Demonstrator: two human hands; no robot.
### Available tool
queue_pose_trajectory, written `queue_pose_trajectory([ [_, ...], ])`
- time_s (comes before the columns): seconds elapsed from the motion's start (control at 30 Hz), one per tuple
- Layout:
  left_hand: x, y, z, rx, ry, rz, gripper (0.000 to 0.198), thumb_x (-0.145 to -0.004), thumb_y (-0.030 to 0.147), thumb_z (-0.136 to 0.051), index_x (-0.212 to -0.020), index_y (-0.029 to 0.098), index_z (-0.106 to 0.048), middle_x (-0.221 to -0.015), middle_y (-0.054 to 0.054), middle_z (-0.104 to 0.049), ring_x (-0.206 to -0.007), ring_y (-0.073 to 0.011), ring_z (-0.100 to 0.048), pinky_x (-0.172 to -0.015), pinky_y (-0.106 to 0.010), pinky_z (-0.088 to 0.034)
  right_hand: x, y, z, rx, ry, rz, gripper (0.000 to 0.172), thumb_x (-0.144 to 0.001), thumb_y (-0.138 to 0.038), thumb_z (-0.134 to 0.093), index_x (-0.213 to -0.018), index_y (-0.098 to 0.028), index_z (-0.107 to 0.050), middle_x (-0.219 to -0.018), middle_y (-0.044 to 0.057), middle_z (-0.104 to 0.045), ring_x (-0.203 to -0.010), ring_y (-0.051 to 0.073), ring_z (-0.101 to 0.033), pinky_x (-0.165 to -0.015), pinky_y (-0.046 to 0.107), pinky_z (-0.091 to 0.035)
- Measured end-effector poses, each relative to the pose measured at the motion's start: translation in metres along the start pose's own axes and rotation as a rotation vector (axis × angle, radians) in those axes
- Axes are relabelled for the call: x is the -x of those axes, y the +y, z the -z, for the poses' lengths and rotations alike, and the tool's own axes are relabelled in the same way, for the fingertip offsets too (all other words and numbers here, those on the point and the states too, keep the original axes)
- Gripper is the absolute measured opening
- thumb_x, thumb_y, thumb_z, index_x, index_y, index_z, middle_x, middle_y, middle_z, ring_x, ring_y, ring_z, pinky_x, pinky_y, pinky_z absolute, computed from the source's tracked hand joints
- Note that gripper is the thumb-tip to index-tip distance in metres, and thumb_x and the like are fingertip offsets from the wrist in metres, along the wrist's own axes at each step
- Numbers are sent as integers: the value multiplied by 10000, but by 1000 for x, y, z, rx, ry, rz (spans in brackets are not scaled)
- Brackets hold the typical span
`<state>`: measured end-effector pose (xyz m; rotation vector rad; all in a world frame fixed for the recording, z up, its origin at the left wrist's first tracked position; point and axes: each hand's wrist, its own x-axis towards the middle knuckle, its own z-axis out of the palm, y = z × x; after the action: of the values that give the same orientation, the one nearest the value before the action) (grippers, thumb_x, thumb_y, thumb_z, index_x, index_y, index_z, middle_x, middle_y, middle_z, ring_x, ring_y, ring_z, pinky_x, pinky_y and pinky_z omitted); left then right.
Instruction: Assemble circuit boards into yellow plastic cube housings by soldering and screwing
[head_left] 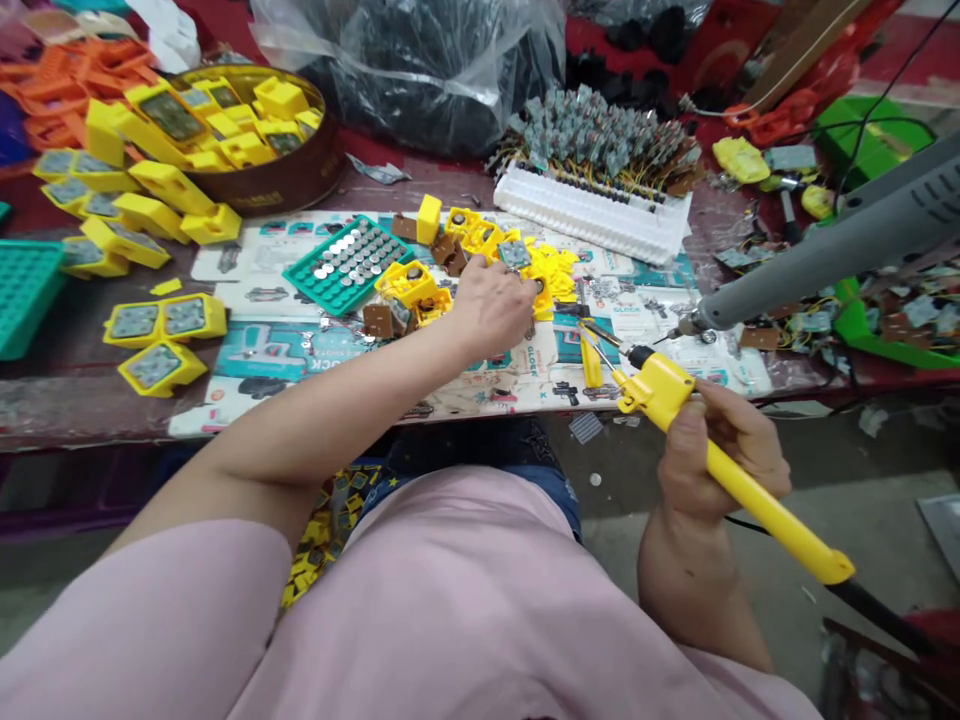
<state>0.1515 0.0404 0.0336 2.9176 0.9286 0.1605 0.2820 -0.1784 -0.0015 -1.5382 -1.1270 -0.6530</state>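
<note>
My right hand (720,450) is wrapped round the yellow handle of a soldering iron (757,500), whose metal tip points up and left over the table edge. A black cord leaves its back end. My left hand (495,305) reaches across to the small yellow plastic housings (480,232) in the middle of the table. Its fingers are curled down among them, and what they pinch is hidden. Beside that hand lie a heap of small yellow pieces (553,268) and a teal tray (349,262) of round silver button cells. A yellow-handled tool (590,358) lies near the iron's tip.
A grey electric screwdriver (810,250) slants in from the right. A round tin (277,178) heaped with yellow housings stands back left. Wired circuit boards crowd a white foam block (592,212). A green tray (892,330) of parts sits right. Yellow housings with boards (161,340) lie left.
</note>
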Motion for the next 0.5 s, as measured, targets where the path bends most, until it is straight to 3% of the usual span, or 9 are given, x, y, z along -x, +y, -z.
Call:
queue_pose_trajectory([
  [0.13,8,-20,21,89,-74,35,280,-918,302,-474,-985,182,-718,-954,-94,-725,-981,-288,-674,-859,-401,-457,0,3,1,-26,23,-39,263,-804,-253,-751,-1063,-207,-764,-838,29,-777,-620,161,-705,-609,281,-614],
  [0.27,29,-51,41,197,-179,-104,208,-853,354,-555,-872,230,-722,-769,5,-650,-919,-216,-675,-886,-351,-449,-1,-1,-1,-92,37,-89,249,-829,-291,-727,-1073,-258,-767,-804,6,-763,-616,147,-695,-578,259,-595],
  [0.37,45,-67,39,191,-265,-204,210,-838,385,-568,-833,241,-721,-745,31,-628,-924,-196,-673,-909,-348,-455,0,-8,-4,-104,12,-114,236,-835,-337,-713,-1059,-286,-772,-792,-1,-758,-627,152,-699,-579,265,-594],
  [0.5,67,-68,25,142,-301,-222,212,-857,328,-539,-861,224,-724,-906,-13,-703,-940,-205,-668,-888,-342,-485,5,-17,-5,-130,-131,-104,203,-826,-354,-707,-998,-261,-764,-780,3,-755,-617,166,-704,-572,288,-598],
])
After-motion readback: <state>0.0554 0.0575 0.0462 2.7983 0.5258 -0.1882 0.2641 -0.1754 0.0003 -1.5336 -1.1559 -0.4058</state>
